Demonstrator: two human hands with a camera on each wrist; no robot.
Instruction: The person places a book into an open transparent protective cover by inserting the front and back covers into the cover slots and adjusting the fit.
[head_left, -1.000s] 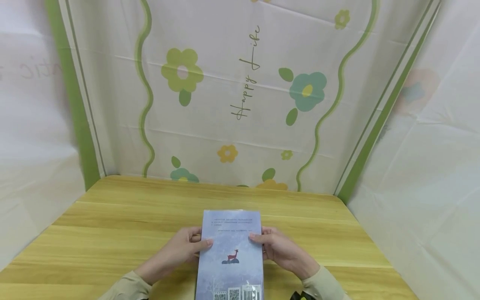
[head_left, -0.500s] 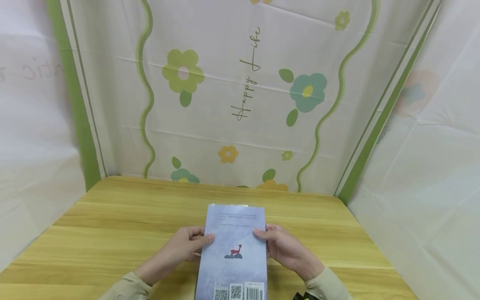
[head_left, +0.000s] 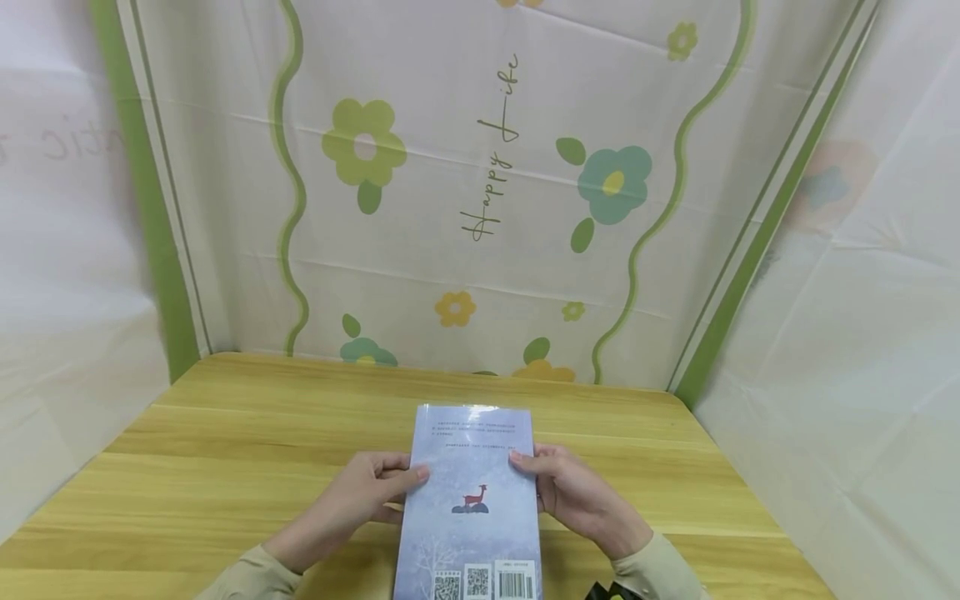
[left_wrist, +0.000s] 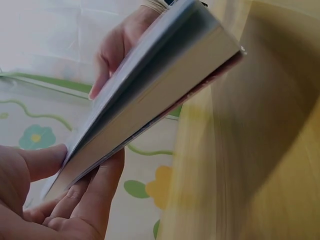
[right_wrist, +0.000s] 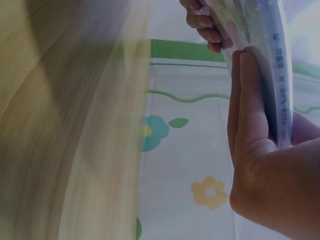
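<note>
A pale blue book (head_left: 468, 537) is held up above the table, its back cover facing me with a red deer picture, codes and a barcode. My left hand (head_left: 367, 496) grips its left edge, thumb on the cover and fingers beneath. On the opposite edge, my right hand (head_left: 577, 492) holds it the same way. In the left wrist view the page block of the book (left_wrist: 150, 102) shows, the cover slightly lifted from the pages. The right wrist view shows the spine of the book (right_wrist: 281, 75) against the right palm, with fingers stretched along the underside.
The wooden table (head_left: 247, 442) spreads under both hands. Behind it hangs a white cloth (head_left: 420, 242) with printed flowers and lettering. More pale cloth (head_left: 847, 375) closes off the right side, and another sheet the left.
The book has shifted slightly up and to the right, showing more of its barcode area. My right hand has moved a little with it; the left has hardly moved.
</note>
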